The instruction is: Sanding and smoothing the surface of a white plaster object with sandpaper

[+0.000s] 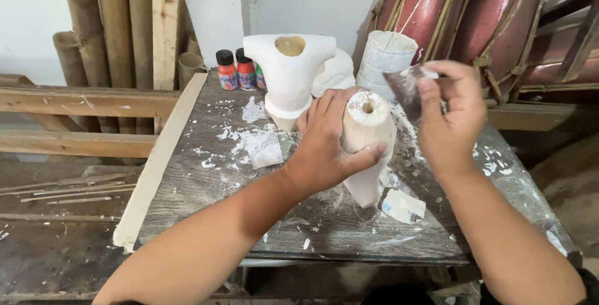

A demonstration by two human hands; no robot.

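The left hand [327,143] is closed around a pale, unpainted cast piece [368,146], a tapering column with a small hole in its flat top, standing upright near the middle of the worktop [206,186]. The fingers wrap its upper part from nine o'clock, with the thumb pressed across its front. The right hand [450,118] is pinched shut on a dark scrap of sanding sheet [405,93], held at about two o'clock of the piece, just beside its top rim and seemingly not quite touching it.

Around the piece lie white dust and flakes, and a small white chip [402,205] rests at five o'clock of its base. At twelve o'clock stands a larger white torso-shaped cast [289,74] with a round opening in its chest, and behind it to the right a banded white mould [385,55]. Small paint bottles [237,69] with dark caps stand at eleven o'clock. Bamboo poles [106,24] lean on the wall at ten o'clock, and red drum-like barrels [474,18] fill the one o'clock corner.

Judging from this, smoothing goes best with the piece kept firmly seated on its base so it cannot rock, the sheet curved to follow the rounded wall, and light, even strokes. The cast looks brittle, so hard pressure near the thin rim of the hole could chip it. Turning the piece a little between strokes would keep the surface even all round.
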